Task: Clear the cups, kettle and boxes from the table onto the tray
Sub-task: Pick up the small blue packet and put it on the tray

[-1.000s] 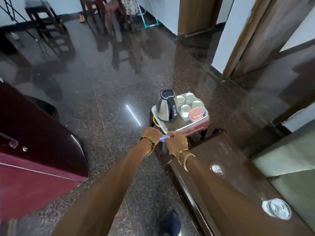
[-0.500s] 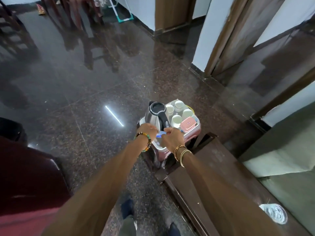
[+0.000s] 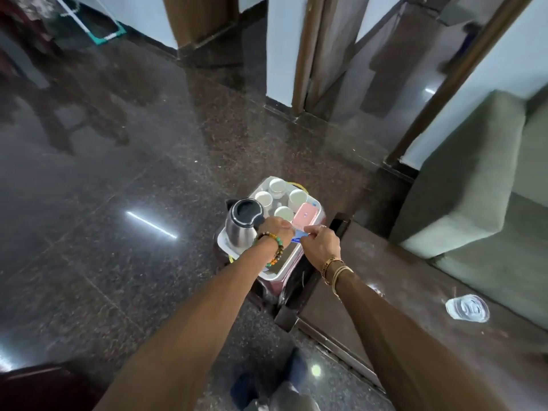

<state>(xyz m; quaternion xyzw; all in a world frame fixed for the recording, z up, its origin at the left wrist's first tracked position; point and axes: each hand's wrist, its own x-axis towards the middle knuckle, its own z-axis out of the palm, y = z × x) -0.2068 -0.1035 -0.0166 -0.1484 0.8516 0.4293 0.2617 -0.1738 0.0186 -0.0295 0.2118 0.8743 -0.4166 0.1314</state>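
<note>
The blue-white box over the tray
The steel kettle stands left on the tray; left hand and right hand pinch the box between them. I judge it light, crushable: I would hold its edges.

Dark polished stone floor spreads left of the left hand and beyond it, with a green-headed mop far off. Right of the right hand stands a green sofa; a clear round object lies nearer the person.
</note>
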